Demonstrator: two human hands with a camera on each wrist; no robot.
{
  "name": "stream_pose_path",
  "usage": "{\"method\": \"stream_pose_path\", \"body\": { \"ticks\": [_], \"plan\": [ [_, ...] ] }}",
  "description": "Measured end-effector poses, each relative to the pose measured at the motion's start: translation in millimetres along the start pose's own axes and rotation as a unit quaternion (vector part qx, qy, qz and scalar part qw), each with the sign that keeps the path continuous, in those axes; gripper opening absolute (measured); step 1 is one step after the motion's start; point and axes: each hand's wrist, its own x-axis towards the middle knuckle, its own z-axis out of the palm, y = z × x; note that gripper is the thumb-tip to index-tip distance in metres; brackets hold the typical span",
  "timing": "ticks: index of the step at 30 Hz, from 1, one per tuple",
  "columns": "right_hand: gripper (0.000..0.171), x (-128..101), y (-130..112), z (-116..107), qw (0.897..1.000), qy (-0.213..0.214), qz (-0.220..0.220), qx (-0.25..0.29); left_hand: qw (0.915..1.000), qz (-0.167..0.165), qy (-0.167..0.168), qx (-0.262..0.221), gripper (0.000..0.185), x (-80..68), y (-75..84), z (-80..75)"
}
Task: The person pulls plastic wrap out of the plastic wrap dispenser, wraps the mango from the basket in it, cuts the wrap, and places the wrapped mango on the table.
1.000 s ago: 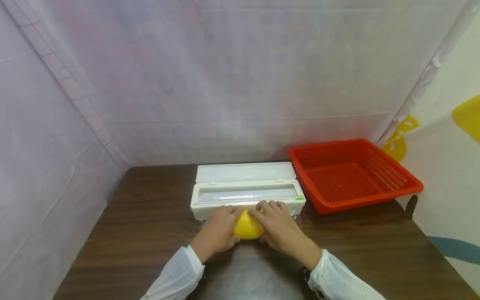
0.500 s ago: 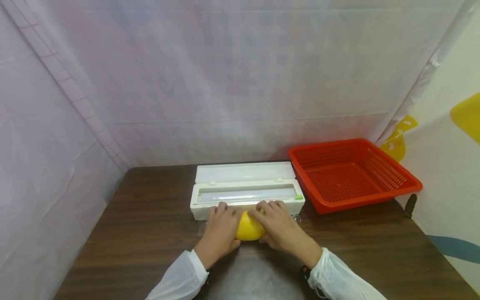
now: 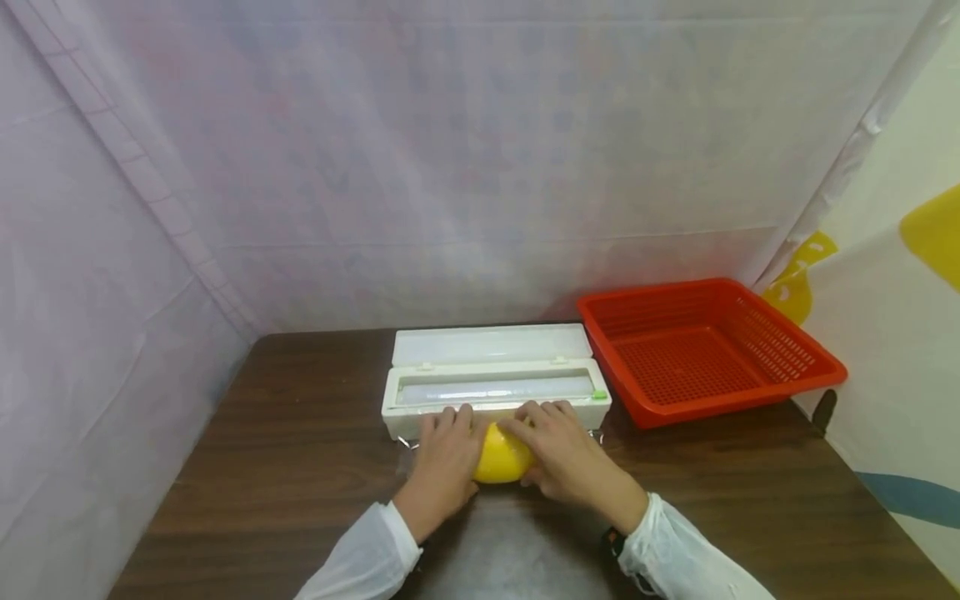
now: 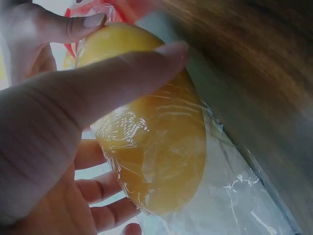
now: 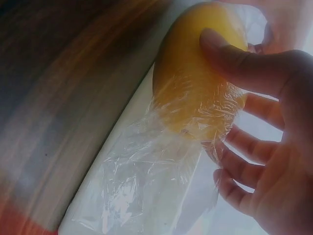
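While both hands, left hand [image 3: 444,454] and right hand [image 3: 564,454], cup the yellow fruit [image 3: 501,454] on the bench [image 3: 300,467] before the white film dispenser [image 3: 495,387], cling film [image 5: 146,186] clings around it; wrapping appears partly done, loose ends remain.

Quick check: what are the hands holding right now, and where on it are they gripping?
Both hands hold the yellow fruit, partly covered in cling film. The left hand cups its left side, the right hand its right side, thumbs across its surface.
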Motion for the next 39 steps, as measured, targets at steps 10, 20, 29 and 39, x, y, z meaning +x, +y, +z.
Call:
{"method": "stream_pose_path", "body": {
  "ticks": [10,20,29,39],
  "plan": [
    [0.084,1,4,2,0.999,-0.003,0.01,0.031,0.9983,0.006,0.058,0.009,0.067,-0.2,2.2,-0.1],
    [0.077,-1,8,1,0.998,0.004,0.014,0.056,0.9992,0.017,0.007,-0.036,0.072,0.3,-6.4,-4.8],
    [0.075,0,10,-1,0.996,-0.011,0.018,0.081,0.9985,0.028,0.008,-0.046,0.077,0.2,-10.5,-7.6],
    [0.075,-1,14,-2,0.991,-0.032,0.03,0.127,0.9969,0.046,0.005,-0.064,0.078,-3.0,-11.1,-8.0]
  ]
}}
